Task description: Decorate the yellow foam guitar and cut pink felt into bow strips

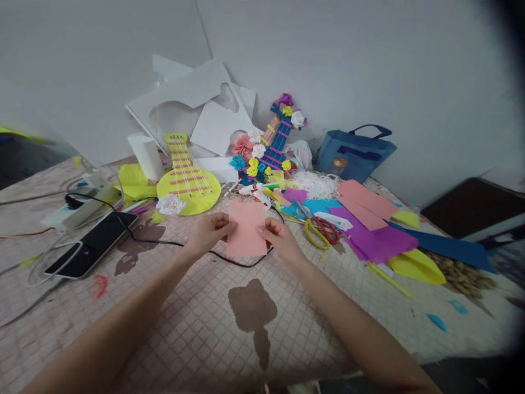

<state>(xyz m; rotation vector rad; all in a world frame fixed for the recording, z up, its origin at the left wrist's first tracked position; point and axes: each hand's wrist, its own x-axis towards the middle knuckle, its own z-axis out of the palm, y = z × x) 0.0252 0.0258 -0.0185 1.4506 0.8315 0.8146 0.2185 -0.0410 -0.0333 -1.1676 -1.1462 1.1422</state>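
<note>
A pink sheet of paper is held upright between both hands above the table. My left hand pinches its left edge, thumb in front. On the opposite edge my right hand grips it the same way. Just behind the sheet lies a white glue gun, partly covered by it, and a black cable curves below. To the right are scissors with red and yellow handles. A yellow paper guitar with white strings lies behind my left hand.
A flower-covered blue guitar leans at the back beside white board offcuts. Coloured paper and a blue bag are on the right. A phone and a power strip lie left. The tablecloth has dark worn patches.
</note>
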